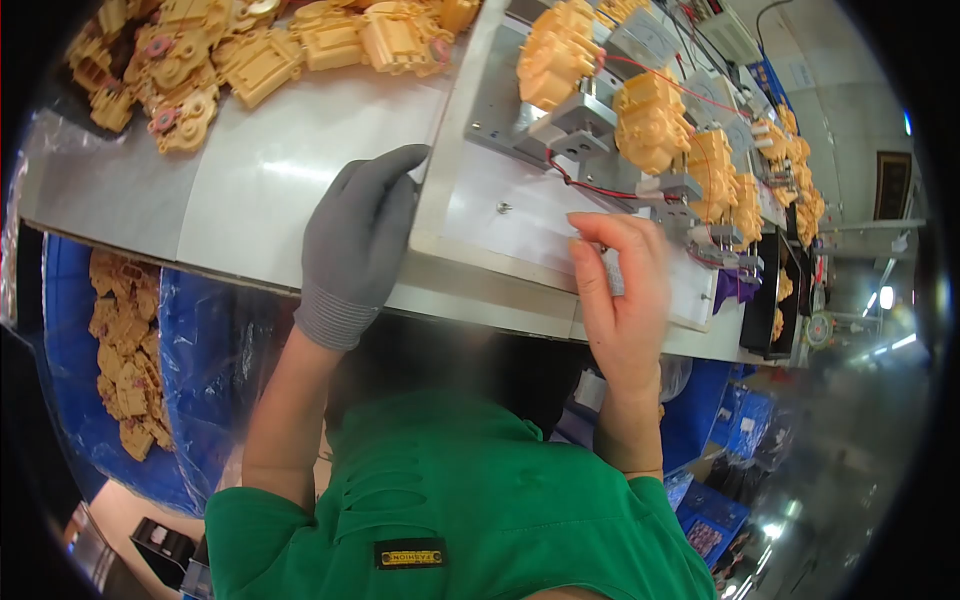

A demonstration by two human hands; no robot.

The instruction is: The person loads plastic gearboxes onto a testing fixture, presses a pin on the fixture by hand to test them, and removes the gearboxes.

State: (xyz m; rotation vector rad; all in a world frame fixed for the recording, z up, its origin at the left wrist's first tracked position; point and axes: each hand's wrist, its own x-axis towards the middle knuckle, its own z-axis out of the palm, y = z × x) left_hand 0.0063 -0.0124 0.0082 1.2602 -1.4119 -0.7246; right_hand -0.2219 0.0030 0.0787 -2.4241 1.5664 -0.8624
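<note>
nearest, the person is wearing a green shirt (450, 500) with a black label (410, 554) on the chest. on the near left, a blue bin (70, 330) is holding many yellow plastic housings (130, 370). on the near right, a blue crate (712, 525) is sitting low down.

a bit farther, the left hand (358, 235) is wearing a gray glove. it is looking let go, with its fingers bending softly just beside the edge of the white platform (480, 240). the right hand (630, 290) is bare and a little blurry. it is hanging over the platform, with its thumb and pointing finger coming close to each other. i cannot tell if they are pinching something small.

a small metal screw (503, 208) is sitting on the platform between the hands. a purple cloth (735, 287) is lying to the right, beside a black tray (765, 305).

farther away, yellow gear housings (650, 120) are standing in a row on metal holders (580, 125), going off to the right. red wires (600, 190) are running by them. on the far left, a pile of yellow housings (260, 65) is lying on the metal table (270, 200).
</note>
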